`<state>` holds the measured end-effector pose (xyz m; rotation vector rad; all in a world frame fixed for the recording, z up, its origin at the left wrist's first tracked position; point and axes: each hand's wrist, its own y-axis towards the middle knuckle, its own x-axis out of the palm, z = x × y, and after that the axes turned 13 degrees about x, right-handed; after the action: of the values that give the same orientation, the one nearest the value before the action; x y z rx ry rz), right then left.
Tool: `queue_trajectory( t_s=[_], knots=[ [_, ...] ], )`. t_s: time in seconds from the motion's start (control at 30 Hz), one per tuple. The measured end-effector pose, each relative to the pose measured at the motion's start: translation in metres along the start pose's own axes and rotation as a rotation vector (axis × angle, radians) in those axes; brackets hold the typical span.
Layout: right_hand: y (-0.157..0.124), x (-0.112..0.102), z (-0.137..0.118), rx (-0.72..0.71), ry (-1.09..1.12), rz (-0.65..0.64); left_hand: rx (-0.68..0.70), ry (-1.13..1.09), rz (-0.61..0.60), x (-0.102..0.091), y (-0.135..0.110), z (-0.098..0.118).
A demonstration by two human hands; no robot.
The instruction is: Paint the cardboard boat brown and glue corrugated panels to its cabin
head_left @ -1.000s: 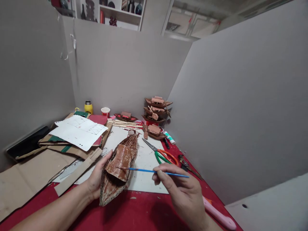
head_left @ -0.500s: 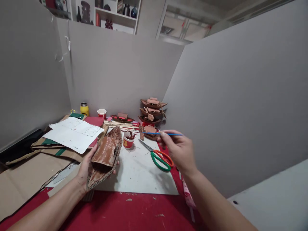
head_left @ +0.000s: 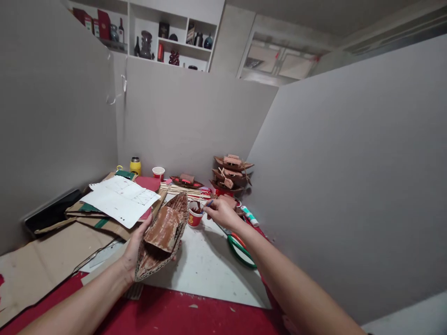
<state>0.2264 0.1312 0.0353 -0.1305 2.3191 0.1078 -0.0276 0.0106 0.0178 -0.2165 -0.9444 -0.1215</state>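
Note:
My left hand (head_left: 134, 249) is wrapped round a cardboard model boat (head_left: 164, 232), tilted with its bow up and away. Uneven brown paint covers the boat's curved canopy, and pale streaks show through. Between the fingers of my right hand (head_left: 221, 213) is a thin blue paintbrush (head_left: 208, 203), whose tip goes down into a red and white paper cup (head_left: 194, 220) of dark brown paint. The bristles are hidden in the cup. Partly under my right forearm lie scissors (head_left: 240, 253) with green and orange handles.
Several finished model boats (head_left: 232, 174) are stacked at the back right, and another boat (head_left: 186, 180) lies left of them. Thin wooden sticks (head_left: 185, 191) lie behind the cup. Drawn paper sheets (head_left: 124, 200) cover folded cardboard at left. A glue tube (head_left: 250, 217) rests at right.
My right hand has moved left and down, bringing the brush from the air into the paint cup. The left hand still holds the boat. The camera view has shifted, showing more shelf.

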Motion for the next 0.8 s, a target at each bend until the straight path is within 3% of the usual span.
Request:
queue_trajectory(
  t_s=[0.27,0.53,0.63,0.8],
  knots=[
    [-0.004,-0.007,0.012,0.005,0.236,0.187,0.040,-0.021,-0.090,0.000,0.003,-0.001],
    [-0.034,-0.017,0.007,0.018,0.692,0.381,-0.030,0.094,-0.065,0.006,0.003,0.002],
    [-0.056,-0.021,0.004,0.070,0.875,0.368,-0.058,0.110,-0.067,0.004,0.004,-0.001],
    [-0.104,-0.012,-0.011,0.159,1.085,0.189,-0.159,0.114,-0.122,0.003,-0.002,-0.008]
  ],
)
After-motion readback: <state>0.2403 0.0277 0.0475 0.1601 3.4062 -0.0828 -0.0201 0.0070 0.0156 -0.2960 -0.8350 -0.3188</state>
